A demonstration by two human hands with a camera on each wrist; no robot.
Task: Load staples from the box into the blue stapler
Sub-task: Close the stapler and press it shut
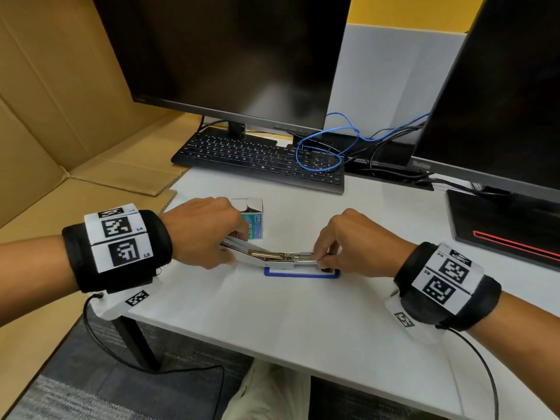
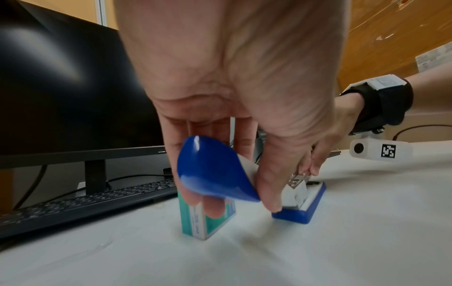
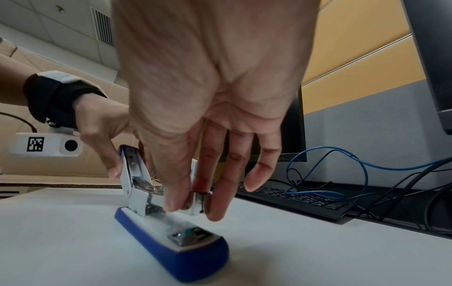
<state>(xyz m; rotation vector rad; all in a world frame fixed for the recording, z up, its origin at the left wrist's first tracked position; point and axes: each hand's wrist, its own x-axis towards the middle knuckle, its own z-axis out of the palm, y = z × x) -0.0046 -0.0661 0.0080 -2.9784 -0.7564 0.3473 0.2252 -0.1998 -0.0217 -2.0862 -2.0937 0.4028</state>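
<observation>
Stapler (image 1: 298, 263) sits on the white table (image 1: 303, 322), blue base flat, lid swung open toward my left, metal staple channel exposed. Can't tell whether any staples are in the channel. Staple box (image 1: 253, 221) stands upright just behind the lid, top flap open; contents not visible from any view. My left hand (image 1: 201, 231) comes in palm down and grips the blue lid (image 2: 212, 170), thumb on one side, fingers curled around the other. My right hand (image 1: 354, 242) comes in from the right, thumb and forefinger pinching the front end of the metal channel (image 3: 199, 203), other fingers loosely extended. Keyboard (image 1: 257, 159) and two dark monitors (image 1: 230, 53) sit behind, blue cable (image 1: 327, 147) looped over the keyboard's right end.
</observation>
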